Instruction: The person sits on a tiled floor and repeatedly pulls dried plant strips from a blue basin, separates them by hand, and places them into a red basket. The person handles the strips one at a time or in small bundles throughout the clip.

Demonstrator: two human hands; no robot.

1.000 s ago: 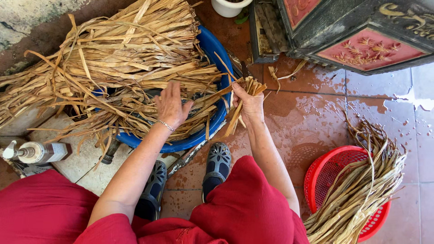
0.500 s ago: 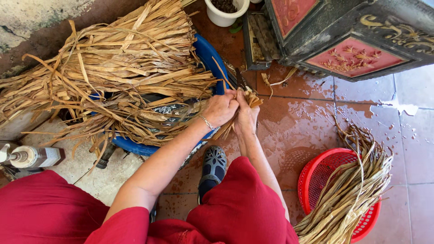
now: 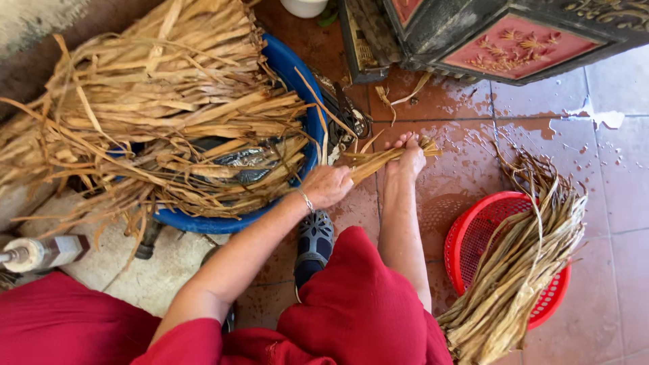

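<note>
Place: we are looking down at a home courtyard serving as a craft workspace.
Floor: wet terracotta tiles (image 3: 473, 155) are lying underfoot.
Materials: dried leaves (image 3: 155, 122) are filling a blue tub (image 3: 297, 74); a red basket (image 3: 473, 236) is holding sorted strips (image 3: 520, 270).
Furnishing: a carved painted cabinet (image 3: 500, 34) is standing nearby.

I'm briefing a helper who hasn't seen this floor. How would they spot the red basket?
Start from the big blue tub heaped with dry leaves. Look across the wet tiles beside the right hand. The red basket is the only red mesh container, with a leaf bundle draped over it.
</note>
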